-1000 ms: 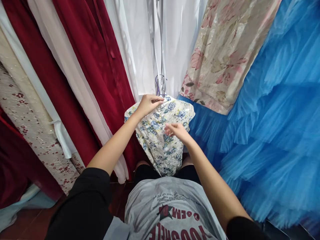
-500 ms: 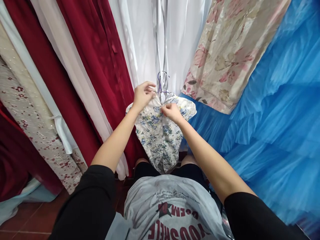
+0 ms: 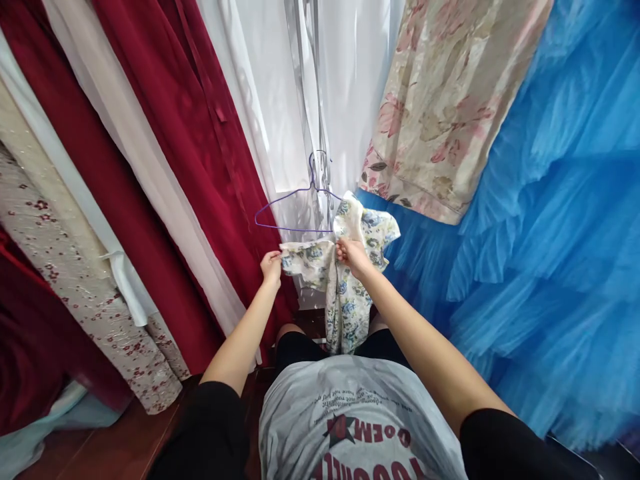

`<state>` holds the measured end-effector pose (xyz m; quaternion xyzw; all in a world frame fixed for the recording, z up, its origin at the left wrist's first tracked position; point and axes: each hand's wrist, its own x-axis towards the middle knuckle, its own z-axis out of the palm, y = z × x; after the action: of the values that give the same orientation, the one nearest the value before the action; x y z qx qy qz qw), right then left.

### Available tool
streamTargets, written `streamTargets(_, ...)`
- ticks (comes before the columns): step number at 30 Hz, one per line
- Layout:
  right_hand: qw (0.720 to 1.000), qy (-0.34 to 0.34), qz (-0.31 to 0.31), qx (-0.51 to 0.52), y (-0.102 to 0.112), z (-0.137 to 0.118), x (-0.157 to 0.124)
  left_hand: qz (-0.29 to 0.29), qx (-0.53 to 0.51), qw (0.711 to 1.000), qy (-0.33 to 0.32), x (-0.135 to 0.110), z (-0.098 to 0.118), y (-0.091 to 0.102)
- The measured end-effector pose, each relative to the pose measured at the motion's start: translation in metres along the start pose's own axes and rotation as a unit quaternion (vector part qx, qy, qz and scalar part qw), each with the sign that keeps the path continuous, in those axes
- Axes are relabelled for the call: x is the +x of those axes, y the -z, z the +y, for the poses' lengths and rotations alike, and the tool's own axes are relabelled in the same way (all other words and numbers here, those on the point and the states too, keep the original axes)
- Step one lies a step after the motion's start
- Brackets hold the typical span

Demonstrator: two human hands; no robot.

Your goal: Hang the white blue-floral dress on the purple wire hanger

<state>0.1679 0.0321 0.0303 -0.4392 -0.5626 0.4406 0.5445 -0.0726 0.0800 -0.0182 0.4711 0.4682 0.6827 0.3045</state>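
A small white garment with blue flowers [image 3: 345,300] hangs half off a purple wire hanger [image 3: 285,212]. The hanger's left arm is bare; its right side is still under the cloth. My left hand [image 3: 271,267] is closed on the garment's left shoulder, pulled down below the hanger. My right hand [image 3: 351,253] is closed on the cloth near the collar, just under the hanger's bar. The hanger hook hangs among silver ribbons [image 3: 317,133] in front of a white dress.
Hanging clothes surround me: dark red gowns [image 3: 165,133] and white ones at left, a white sheer dress [image 3: 280,100] ahead, a cream floral garment [image 3: 445,113] at upper right, a blue tulle skirt [image 3: 550,253] at right. Wooden floor [image 3: 125,447] shows at lower left.
The garment's left shoulder has come off the hanger, baring the purple wire. My left hand moved down with the cloth; my right hand dropped slightly, still gripping near the collar.
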Motion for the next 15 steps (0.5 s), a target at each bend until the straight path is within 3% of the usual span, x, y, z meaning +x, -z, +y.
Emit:
streamTargets(3,0.999,-0.034,0.005,-0.038,0.022,0.021,-0.011,-0.089,0.007,0.996,-0.018,-0.025,-0.008,-0.012)
streamTargets(7,0.985,-0.067,-0.109,-0.112,0.043,0.027,-0.028,-0.190,-0.003,0.978,-0.084,-0.042,0.023,-0.035)
streamTargets(11,0.966,-0.023,-0.219,-0.137,0.036,0.012,-0.036,-0.270,0.001,0.952,-0.148,-0.057,0.063,-0.065)
streamTargets(15,0.973,0.040,-0.181,-0.139,0.019,0.002,-0.031,-0.302,0.002,0.933,-0.198,-0.069,0.080,-0.082)
